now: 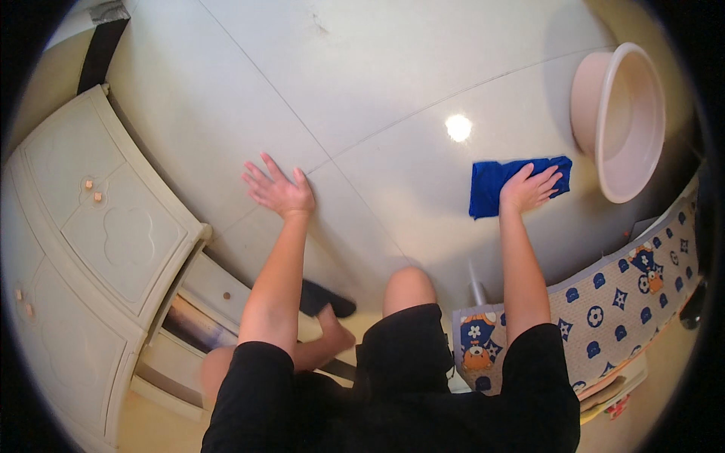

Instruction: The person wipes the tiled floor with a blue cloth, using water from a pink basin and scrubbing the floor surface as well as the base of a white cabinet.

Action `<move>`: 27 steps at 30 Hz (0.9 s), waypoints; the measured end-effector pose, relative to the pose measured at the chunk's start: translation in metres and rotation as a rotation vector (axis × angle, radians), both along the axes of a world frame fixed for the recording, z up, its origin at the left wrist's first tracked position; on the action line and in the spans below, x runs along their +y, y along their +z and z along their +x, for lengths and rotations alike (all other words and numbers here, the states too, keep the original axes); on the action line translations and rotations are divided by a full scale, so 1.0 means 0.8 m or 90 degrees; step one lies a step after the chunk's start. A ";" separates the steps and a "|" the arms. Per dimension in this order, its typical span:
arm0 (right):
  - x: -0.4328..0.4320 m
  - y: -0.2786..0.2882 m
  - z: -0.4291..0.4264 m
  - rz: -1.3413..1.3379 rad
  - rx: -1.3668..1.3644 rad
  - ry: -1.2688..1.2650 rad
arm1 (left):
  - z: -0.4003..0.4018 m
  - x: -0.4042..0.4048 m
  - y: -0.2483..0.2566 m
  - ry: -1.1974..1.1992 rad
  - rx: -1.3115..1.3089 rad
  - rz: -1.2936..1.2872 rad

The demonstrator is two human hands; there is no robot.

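Note:
My left hand [281,189] is planted on the pale tiled floor [396,170], fingers spread, with nothing in it. It lies close to where the tile joints cross. To the right, a folded blue cloth [486,189] lies flat on the floor. My right hand [525,188] rests palm down on top of this cloth, its fingers apart and covering the cloth's middle. No grip around the cloth's edge shows. A pale pink plastic basin [586,105] stands just beyond the right end of the cloth.
A white cabinet [144,238] with panelled doors and small pink knobs lines the left side. At the lower right, a patterned fabric cover [617,306] hangs over a piece of furniture with a metal leg [477,290]. A dark slipper [328,299] is by my foot.

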State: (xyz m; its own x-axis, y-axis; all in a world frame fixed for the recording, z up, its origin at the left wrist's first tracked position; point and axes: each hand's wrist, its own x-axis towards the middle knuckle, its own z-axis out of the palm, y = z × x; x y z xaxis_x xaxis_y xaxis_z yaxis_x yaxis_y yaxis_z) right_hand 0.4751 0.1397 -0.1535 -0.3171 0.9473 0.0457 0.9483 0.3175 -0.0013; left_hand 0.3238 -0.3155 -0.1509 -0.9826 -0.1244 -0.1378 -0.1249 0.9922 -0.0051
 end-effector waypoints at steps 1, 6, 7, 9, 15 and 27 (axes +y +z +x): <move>-0.001 0.001 0.006 0.000 0.002 0.037 | 0.002 -0.002 0.001 -0.004 -0.001 0.004; -0.026 0.020 0.062 -0.017 0.016 0.194 | 0.006 0.002 -0.004 0.001 0.020 0.014; -0.038 0.023 0.074 -0.018 0.004 0.217 | 0.005 0.001 -0.003 -0.002 0.024 0.020; -0.060 0.027 0.097 -0.020 0.000 0.218 | 0.007 -0.001 -0.001 -0.002 0.028 0.028; -0.133 0.020 0.191 0.002 0.005 0.145 | 0.007 0.001 -0.009 -0.003 0.050 0.019; -0.282 0.013 -0.135 -0.056 0.030 0.327 | 0.011 -0.005 -0.014 -0.004 0.083 0.023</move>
